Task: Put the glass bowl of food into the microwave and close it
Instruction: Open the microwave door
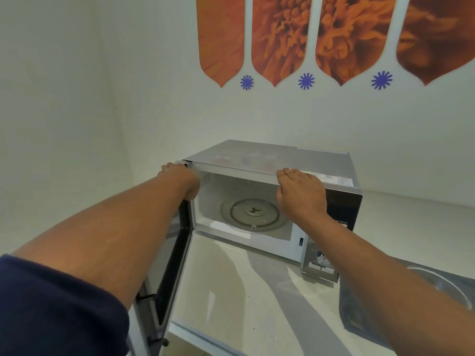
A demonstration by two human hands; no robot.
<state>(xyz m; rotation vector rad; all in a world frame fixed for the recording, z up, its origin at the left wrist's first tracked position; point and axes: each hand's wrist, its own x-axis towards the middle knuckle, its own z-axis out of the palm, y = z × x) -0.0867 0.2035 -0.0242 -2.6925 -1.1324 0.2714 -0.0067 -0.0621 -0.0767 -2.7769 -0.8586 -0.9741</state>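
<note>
Glass bowl [442, 286] sits at 4 o'clock of open microwave [270, 201], partly hidden; prob. heavy, slick, breakable, so cup under rim w/ both palms. Left hand [180, 178] & right hand [299, 191] lie flat on microwave's top front edge, holding nothing.

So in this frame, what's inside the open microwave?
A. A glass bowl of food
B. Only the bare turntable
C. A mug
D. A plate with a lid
B: the microwave cavity shows just the bare turntable; a glass bowl sits outside, on the counter at the right edge.
</note>
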